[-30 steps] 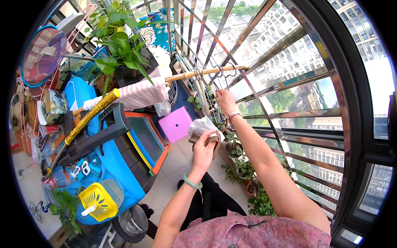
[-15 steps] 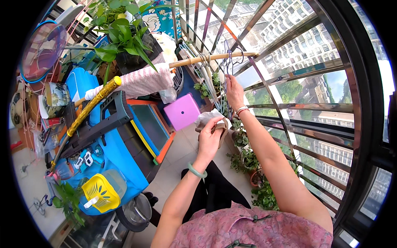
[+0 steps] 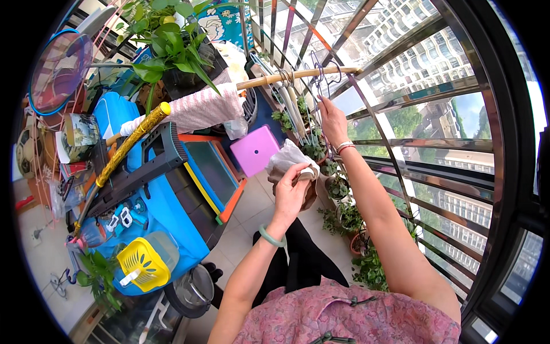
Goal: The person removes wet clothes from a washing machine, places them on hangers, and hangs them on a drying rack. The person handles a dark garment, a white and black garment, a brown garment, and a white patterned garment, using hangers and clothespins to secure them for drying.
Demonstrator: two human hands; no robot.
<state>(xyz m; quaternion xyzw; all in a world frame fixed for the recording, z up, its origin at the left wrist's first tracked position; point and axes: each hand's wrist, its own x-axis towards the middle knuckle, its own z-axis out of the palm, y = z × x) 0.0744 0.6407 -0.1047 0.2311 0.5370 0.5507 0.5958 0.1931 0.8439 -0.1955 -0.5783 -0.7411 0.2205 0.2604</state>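
My left hand (image 3: 290, 192) is closed on a bunched white and brown cloth (image 3: 285, 156), whose folds hang over and below the fingers. Up to the right, my right hand (image 3: 333, 121) pinches the lower part of a thin wire hanger (image 3: 318, 86). That hanger appears to hang with others from a bamboo pole (image 3: 329, 71). More light-coloured hangers (image 3: 292, 109) cluster on the pole just left of my right hand. A pink-and-white striped towel (image 3: 203, 108) is draped over the pole farther left.
Metal window bars (image 3: 435, 143) run along the right. Potted plants (image 3: 348, 219) line the floor beneath them. A purple stool (image 3: 255, 150) stands beyond the cloth. At left, a blue surface (image 3: 183, 229) carries a yellow basket (image 3: 143, 265) and a black plastic piece (image 3: 134, 178).
The cloth in my left hand has spread out, showing more of its white and brown parts. My right hand has shifted slightly right and down, still at the hanger.
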